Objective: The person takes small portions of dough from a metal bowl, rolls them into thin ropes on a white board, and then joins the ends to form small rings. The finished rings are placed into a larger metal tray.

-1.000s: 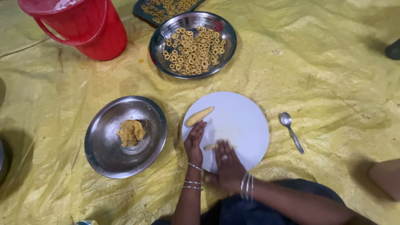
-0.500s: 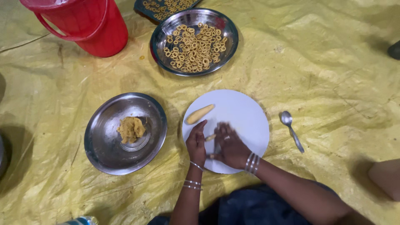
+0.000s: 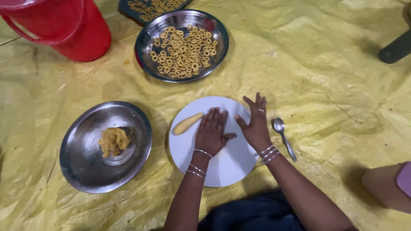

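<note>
Resting flat, palm down, on a round white board [image 3: 222, 164]: the left hand [image 3: 210, 132], fingers extended and together, gripping nothing visible; whatever may lie under the palm is hidden. Right hand [image 3: 255, 124]: just beside the left, over the board's right edge, fingers spread open, empty, a ring on one finger. Both wrists carry silver bangles.

Dough roll [image 3: 187, 124]: pale yellow, tapered, lying on the board's left part, just beside the left hand's fingers.

Steel plate [image 3: 81, 171]: left of the board, apart from it, holding a lump of yellow dough [image 3: 113, 141] at its centre.

Steel dish [image 3: 145, 38]: beyond the board, filled with small dough rings [image 3: 184, 51].

Metal spoon [image 3: 284, 137]: on the yellow sheet [image 3: 321, 77], just right of the right wrist.

Red bucket [image 3: 64, 25]: upper left corner, well apart from the hands.
</note>
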